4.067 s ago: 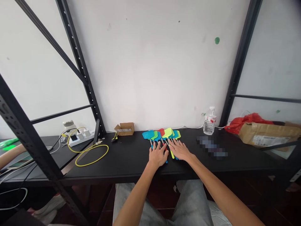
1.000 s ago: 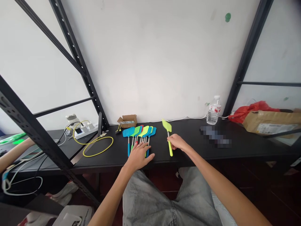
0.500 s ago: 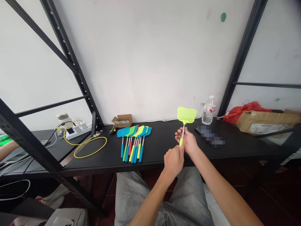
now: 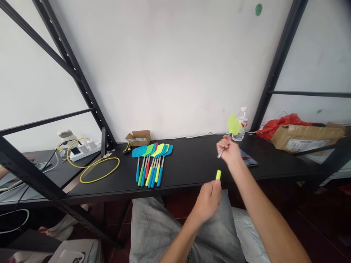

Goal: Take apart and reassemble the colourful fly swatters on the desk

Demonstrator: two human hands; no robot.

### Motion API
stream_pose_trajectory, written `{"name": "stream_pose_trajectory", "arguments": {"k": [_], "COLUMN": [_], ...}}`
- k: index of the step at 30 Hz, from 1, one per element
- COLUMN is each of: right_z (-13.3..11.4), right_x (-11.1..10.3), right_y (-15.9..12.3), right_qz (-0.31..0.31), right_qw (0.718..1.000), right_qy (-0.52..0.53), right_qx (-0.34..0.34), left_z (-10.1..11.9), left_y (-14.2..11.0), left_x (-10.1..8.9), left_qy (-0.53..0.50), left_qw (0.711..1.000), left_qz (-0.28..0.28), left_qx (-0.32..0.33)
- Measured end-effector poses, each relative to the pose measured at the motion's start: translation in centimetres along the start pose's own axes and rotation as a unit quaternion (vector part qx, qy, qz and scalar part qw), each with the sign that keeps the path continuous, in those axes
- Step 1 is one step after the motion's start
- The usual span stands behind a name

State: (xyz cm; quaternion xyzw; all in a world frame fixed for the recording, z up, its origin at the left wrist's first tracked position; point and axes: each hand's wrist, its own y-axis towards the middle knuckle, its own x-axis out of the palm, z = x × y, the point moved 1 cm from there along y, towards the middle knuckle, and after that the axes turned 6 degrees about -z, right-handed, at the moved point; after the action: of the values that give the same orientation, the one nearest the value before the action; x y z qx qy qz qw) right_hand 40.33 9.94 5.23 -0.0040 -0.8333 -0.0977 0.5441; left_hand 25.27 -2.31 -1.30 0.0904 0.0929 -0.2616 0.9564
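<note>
I hold a yellow-green fly swatter [image 4: 234, 125] in the air over the black table [image 4: 192, 164]. My right hand [image 4: 229, 150] is closed on its metal shaft just below the head. My left hand [image 4: 208, 199], lower and nearer to me, is closed on the yellow-green handle end [image 4: 218, 174]. The stretch of shaft between my hands does not show clearly. A row of several blue, green, red and yellow swatters [image 4: 151, 160] lies side by side on the table to the left, apart from both hands.
A water bottle [image 4: 240, 126] stands by the wall behind the held swatter, and a flat device [image 4: 248, 159] lies under my right hand. Right: red bag [image 4: 282, 122] and cardboard parcel [image 4: 304, 138]. Left: small box [image 4: 138, 138], yellow cable loop [image 4: 95, 170], power strip [image 4: 82, 149]. Black rack posts flank the table.
My right hand lifted the yellow-green swatter off the table and my left hand left the row to grip its handle. My hands have since drawn apart and the swatter head moved right.
</note>
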Motion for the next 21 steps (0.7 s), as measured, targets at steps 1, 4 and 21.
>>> {"name": "stream_pose_trajectory", "arguments": {"k": [1,4,21], "right_z": [-1.1,-2.5,4.1], "right_x": [-0.1,-0.3,-2.0], "right_y": [0.1,-0.5,-3.1], "right_qz": [-0.015,-0.053,-0.042], "right_qw": [0.999,0.986,0.934], "right_qy": [-0.031,-0.151,-0.313], "right_qx": [-0.009,0.049,0.165], "left_z": [-0.2,-0.1,-0.8], "left_y": [-0.8,-1.3,7.0], "left_x": [-0.3,-2.4,-9.6], "left_qy": [0.025,0.172,0.566], "left_qw": [1.000,0.981,0.779], "left_qz": [0.006,0.084,0.197], "left_qx": [-0.001,-0.035,-0.184]}}
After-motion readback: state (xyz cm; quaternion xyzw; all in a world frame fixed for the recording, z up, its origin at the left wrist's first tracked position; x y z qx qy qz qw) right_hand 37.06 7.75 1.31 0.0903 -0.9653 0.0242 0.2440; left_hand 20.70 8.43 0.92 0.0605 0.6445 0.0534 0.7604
